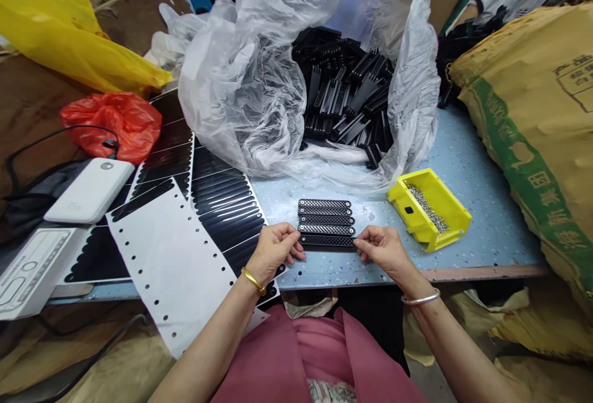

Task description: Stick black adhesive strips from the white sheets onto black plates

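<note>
Several black bars with a fine mesh pattern and rounded ends lie side by side in a stack of rows on the blue speckled table. Small silvery spots show near some of their ends. My left hand [277,246] pinches the left end of the nearest black bar [327,240], thumb and fingers closed. At that bar's right end, my right hand [380,247] grips with thumb and fingertips. Beyond the row, a clear plastic bag [245,100] gapes around a heap of similar black parts [345,91]. A yellow bin [447,202] of tiny metal pieces [427,208] stands right of my right hand.
Black die-cut sheets [222,186] and a white perforated sheet [171,261] spread at left. Beside them are a white power bank [90,190], a white box [34,273] and a red bag [113,125]. A large printed sack [537,131] borders the right; people are partly visible behind.
</note>
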Demonstrator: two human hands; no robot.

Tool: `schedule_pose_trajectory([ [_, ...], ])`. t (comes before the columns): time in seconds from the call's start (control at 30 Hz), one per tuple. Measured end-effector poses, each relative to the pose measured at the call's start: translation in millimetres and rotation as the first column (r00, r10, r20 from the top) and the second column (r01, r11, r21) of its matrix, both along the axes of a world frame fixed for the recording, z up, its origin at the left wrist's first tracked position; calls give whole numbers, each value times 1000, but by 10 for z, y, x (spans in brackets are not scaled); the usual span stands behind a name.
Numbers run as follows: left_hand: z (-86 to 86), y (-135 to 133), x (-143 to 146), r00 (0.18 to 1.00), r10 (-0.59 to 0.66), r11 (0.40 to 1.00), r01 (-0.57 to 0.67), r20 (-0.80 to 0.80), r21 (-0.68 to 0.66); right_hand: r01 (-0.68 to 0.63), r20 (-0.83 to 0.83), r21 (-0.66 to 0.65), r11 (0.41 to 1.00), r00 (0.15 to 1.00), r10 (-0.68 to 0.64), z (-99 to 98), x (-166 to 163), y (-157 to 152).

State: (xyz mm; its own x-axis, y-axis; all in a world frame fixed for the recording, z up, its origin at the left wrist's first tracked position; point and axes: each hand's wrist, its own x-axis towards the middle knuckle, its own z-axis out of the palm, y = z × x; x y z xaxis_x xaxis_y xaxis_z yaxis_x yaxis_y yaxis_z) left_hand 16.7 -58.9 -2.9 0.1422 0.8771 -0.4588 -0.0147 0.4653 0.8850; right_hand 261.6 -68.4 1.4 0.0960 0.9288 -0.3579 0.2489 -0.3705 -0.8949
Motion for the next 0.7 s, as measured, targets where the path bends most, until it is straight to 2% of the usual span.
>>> schedule_pose_trajectory([
  [0.57, -2, 12, 58, 998, 17, 1000, -16, -63, 15, -19, 3, -5, 1000, 1000, 19, -33, 4, 2],
  [0.7, -7, -16, 79, 997, 9, 1000, -8, -74, 3, -69, -6, -10, 998, 998, 69, 41, 86, -7],
])
